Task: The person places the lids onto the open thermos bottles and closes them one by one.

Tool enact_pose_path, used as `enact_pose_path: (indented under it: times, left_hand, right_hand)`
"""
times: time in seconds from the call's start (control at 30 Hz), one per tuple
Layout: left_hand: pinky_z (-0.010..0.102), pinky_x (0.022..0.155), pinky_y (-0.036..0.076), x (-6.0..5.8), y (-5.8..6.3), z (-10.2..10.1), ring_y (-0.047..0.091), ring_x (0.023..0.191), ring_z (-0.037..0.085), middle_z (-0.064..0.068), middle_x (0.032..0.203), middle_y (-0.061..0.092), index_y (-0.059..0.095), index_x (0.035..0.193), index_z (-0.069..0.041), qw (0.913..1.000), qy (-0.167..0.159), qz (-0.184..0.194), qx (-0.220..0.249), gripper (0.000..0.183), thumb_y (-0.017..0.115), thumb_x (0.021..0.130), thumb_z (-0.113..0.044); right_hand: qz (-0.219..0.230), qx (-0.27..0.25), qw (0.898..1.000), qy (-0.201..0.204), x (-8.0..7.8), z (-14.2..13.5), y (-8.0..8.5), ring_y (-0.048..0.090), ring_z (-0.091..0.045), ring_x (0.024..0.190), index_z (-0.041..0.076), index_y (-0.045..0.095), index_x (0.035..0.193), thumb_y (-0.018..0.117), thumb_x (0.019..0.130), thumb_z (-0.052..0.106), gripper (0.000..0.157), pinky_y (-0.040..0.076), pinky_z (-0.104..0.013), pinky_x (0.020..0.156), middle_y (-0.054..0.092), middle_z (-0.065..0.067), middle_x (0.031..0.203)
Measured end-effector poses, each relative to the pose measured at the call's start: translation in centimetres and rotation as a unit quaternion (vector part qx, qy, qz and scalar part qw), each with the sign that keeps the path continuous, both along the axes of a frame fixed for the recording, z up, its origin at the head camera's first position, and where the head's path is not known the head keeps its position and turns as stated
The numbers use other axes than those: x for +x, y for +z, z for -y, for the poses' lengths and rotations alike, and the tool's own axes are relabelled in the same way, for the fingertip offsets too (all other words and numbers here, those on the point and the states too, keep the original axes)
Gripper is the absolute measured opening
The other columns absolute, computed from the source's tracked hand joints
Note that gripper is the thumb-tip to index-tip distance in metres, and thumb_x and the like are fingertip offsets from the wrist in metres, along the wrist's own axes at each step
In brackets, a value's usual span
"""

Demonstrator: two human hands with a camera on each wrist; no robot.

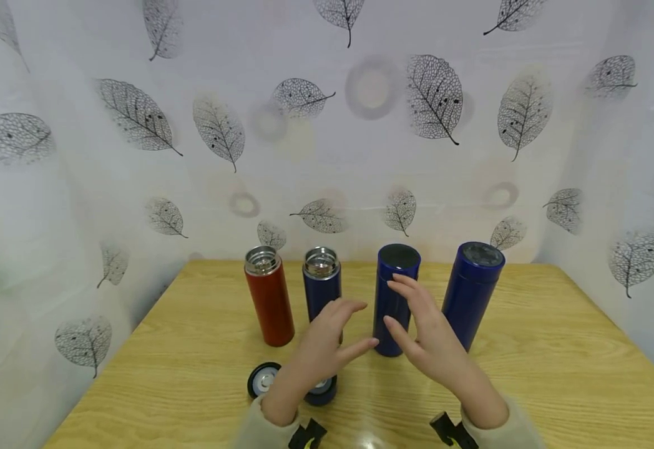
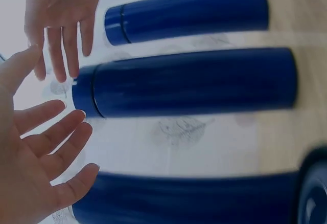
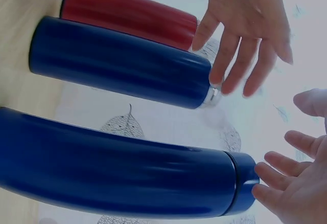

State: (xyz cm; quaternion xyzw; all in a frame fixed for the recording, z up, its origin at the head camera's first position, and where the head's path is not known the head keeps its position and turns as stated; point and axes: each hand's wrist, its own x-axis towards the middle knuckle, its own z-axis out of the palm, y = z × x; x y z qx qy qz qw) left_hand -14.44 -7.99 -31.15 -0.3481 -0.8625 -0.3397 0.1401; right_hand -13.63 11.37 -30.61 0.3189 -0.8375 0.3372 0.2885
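Toward the counter's point(image 1: 164, 362) far edge, a lidded blue flask point(image 1: 392, 305) is framed by the left hand point(image 1: 325, 340) and right hand point(image 1: 425, 333). Each grip is held wide.

I lose the lower part of the open blue bottle point(image 1: 322, 293) behind the left hand point(image 1: 329, 337), whose wrist partly covers both lids point(image 1: 261, 378). The right hand point(image 1: 428, 333) partly hides a capped blue bottle point(image 1: 384, 298); I can't tell on my feed whether they touch. Both sleeves point(image 1: 264, 429) are cropped below; my left-wrist view blurs one lid.
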Motion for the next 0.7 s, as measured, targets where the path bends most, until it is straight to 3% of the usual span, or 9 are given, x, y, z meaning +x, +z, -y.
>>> enact_pose_path:
  times: [0.2, 0.37, 0.53, 0.7]
  left_hand:
    - [0.033, 0.085, 0.043, 0.3, -1.1, 2.1, 0.046, 0.106, 0.016, 0.004, 0.116, 0.051, 0.051, 0.12, -0.007, 0.9988, 0.027, 0.013, -0.038, 0.052, 0.056, 0.083, -0.043]
    - [0.033, 0.086, 0.043, 0.6, -2.1, 4.0, 0.047, 0.107, 0.015, 0.002, 0.117, 0.051, 0.052, 0.12, -0.009, 0.995, 0.065, 0.014, -0.075, 0.055, 0.053, 0.082, -0.05]
    - [0.034, 0.082, 0.044, 0.7, -3.2, 6.1, 0.049, 0.102, 0.018, 0.005, 0.112, 0.053, 0.055, 0.116, -0.005, 0.9916, 0.095, -0.013, -0.087, 0.052, 0.062, 0.079, -0.042]
    - [0.035, 0.078, 0.045, 0.5, -3.1, 7.2, 0.051, 0.096, 0.02, 0.007, 0.109, 0.055, 0.055, 0.113, -0.004, 0.988, 0.124, -0.017, -0.09, 0.05, 0.068, 0.076, -0.036]
  right_hand:
    - [0.017, 0.042, 0.999, 0.004, 0.4, 0.1, -1.1, 0.038, -0.032, 0.116, 0.002, 0.04, 0.127, 0.061, 0.085, 0.019, 0.05, 0.043, -0.046, 0.08, 0.035, -0.016, 0.131]
    - [0.035, 0.079, 0.996, -0.002, 0.7, 0.2, -2.1, 0.035, -0.03, 0.118, 0.003, 0.04, 0.128, 0.065, 0.081, 0.025, 0.058, 0.04, -0.047, 0.084, 0.035, -0.015, 0.132]
    - [0.05, 0.095, 0.994, -0.01, 0.5, 0.6, -2.6, 0.035, -0.03, 0.118, 0.004, 0.043, 0.127, 0.067, 0.079, 0.029, 0.059, 0.035, -0.052, 0.088, 0.037, -0.014, 0.131]
    - [0.069, 0.106, 0.992, -0.009, 0.2, 1.2, -2.7, 0.036, -0.03, 0.118, 0.003, 0.044, 0.126, 0.064, 0.08, 0.035, 0.06, 0.034, -0.052, 0.088, 0.037, -0.014, 0.131]
